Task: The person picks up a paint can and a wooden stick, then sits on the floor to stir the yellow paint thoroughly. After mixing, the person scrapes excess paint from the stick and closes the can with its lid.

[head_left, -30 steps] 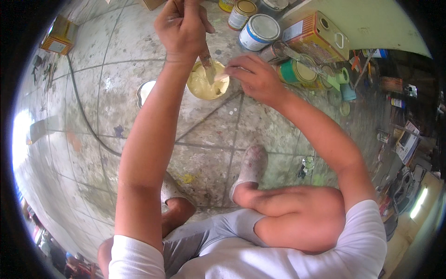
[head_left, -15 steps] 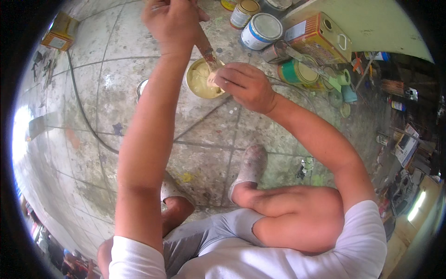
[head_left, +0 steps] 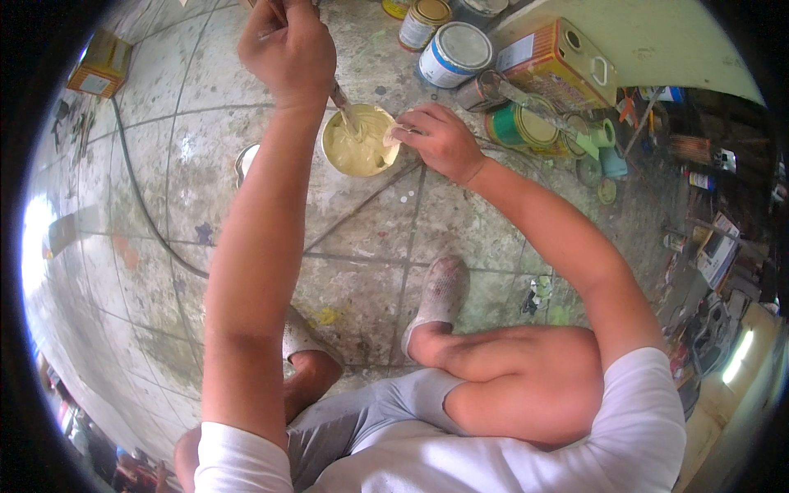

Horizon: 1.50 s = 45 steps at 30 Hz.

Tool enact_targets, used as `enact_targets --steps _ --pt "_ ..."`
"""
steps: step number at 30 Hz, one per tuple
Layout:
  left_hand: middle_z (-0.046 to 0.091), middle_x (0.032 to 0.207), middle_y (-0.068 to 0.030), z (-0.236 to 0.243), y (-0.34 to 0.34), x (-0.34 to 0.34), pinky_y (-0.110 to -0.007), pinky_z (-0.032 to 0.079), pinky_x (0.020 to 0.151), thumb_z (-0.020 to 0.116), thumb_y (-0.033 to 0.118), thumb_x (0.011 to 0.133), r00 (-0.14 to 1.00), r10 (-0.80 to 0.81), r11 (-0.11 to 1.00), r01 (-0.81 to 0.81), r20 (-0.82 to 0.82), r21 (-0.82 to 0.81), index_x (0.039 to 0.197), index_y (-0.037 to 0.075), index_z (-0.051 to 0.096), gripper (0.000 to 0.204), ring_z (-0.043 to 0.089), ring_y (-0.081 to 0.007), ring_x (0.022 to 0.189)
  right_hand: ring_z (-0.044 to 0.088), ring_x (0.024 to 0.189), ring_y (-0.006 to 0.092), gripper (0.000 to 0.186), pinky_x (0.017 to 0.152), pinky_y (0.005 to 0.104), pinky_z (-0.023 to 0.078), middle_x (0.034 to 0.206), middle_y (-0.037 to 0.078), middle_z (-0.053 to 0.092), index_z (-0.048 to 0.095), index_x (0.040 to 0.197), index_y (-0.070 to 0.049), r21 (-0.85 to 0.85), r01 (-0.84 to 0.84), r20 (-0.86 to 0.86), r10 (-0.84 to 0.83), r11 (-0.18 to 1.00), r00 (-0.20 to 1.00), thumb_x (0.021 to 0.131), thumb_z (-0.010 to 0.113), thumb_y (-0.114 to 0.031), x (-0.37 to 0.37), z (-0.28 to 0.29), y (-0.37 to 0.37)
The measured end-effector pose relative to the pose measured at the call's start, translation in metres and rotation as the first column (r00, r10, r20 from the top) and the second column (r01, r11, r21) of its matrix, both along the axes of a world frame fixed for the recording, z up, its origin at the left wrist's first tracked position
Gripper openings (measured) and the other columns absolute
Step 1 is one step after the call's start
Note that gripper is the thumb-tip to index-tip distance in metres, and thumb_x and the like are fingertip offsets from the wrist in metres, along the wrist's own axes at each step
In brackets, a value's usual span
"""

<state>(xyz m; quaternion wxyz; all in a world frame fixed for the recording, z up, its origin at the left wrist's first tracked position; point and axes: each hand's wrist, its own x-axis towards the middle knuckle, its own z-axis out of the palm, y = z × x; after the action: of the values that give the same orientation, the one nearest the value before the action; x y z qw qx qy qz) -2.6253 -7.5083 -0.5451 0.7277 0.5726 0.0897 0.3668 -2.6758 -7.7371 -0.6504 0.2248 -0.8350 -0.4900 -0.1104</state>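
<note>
A round can [head_left: 327, 156] of thick cream-coloured paste [head_left: 353, 152] stands on the floor beyond my feet. My left hand [head_left: 289, 53], at the top edge, is closed around a long, stained stirring stick [head_left: 342, 102]. Its lower end dips into the paste, leaving folds on the surface. At the can's right rim, my right hand [head_left: 440, 141] pinches a small, pale flat piece [head_left: 397, 134] smeared with the same paste. The fingers partly cover that piece, so I cannot tell its exact kind.
Several paint cans, among them a white-and-blue one [head_left: 457, 54] and a green one [head_left: 522, 125], stand at the upper right beside a rectangular metal tin [head_left: 559, 64]. A cable [head_left: 136, 185] curves across the tiled floor at left. Another small container [head_left: 244, 160] shows behind my left forearm.
The pale piece in my right hand has come away from the stick, toward the can's right rim. My left hand has shifted slightly left and down, and the stick now dips into the paste.
</note>
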Motion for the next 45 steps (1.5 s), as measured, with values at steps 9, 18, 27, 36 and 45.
enact_targets --steps 9,18,27,36,45 --pt "0.039 0.059 0.0052 -0.033 -0.001 -0.006 -0.021 0.026 0.045 0.051 0.043 0.107 0.997 -0.076 0.993 0.075 -0.004 -0.093 0.089 0.004 0.065 0.045 0.035 -0.0039 0.049 0.063 0.1 0.0266 0.029 0.086 0.0387 0.054 0.106 0.005 0.067 0.073 0.099 -0.011 -0.043 0.069 -0.06 -0.071 0.997 0.996 0.074 0.065 0.0 0.0 0.009 -0.023" --pt "0.039 0.055 0.007 -0.024 -0.023 -0.008 -0.023 0.025 0.044 0.052 0.043 0.107 0.985 -0.169 0.983 0.171 0.028 -0.073 0.084 0.003 0.065 0.047 0.032 -0.003 0.046 0.063 0.097 0.0272 0.029 0.081 0.0392 0.054 0.1 0.005 0.064 0.071 0.102 -0.011 0.138 -0.099 0.006 0.1 0.985 0.995 0.074 0.067 -0.005 0.01 0.073 0.044" --pt "0.039 0.056 0.0078 0.02 -0.021 -0.006 -0.022 0.024 0.044 0.055 0.046 0.106 0.988 -0.115 0.987 0.125 0.099 -0.097 0.079 0.004 0.064 0.05 0.031 -0.0023 0.047 0.063 0.098 0.0239 0.026 0.083 0.0381 0.055 0.097 0.003 0.062 0.07 0.103 -0.01 0.03 -0.114 0.045 0.113 0.993 0.993 0.078 0.066 -0.012 -0.006 0.051 0.041" --pt "0.042 0.059 0.0065 0.043 -0.007 -0.003 -0.022 0.025 0.045 0.06 0.042 0.104 0.971 -0.17 0.89 0.224 0.167 -0.397 0.081 0.003 0.066 0.046 0.033 -0.0023 0.048 0.063 0.096 0.024 0.027 0.081 0.0363 0.054 0.099 0.003 0.066 0.073 0.103 -0.011 -0.013 -0.087 0.105 0.088 0.996 0.991 0.077 0.066 -0.008 0.006 0.012 0.017" --pt "0.051 0.061 0.0035 0.01 -0.009 0.003 -0.021 0.026 0.046 0.062 0.037 0.104 0.997 0.052 0.998 -0.05 0.062 -0.025 0.082 0.002 0.065 0.042 0.039 -0.0022 0.051 0.064 0.104 0.0239 0.029 0.087 0.037 0.055 0.105 0.002 0.067 0.074 0.101 -0.011 -0.022 -0.069 -0.087 0.067 0.997 0.994 0.075 0.066 -0.001 0.012 -0.022 -0.006"
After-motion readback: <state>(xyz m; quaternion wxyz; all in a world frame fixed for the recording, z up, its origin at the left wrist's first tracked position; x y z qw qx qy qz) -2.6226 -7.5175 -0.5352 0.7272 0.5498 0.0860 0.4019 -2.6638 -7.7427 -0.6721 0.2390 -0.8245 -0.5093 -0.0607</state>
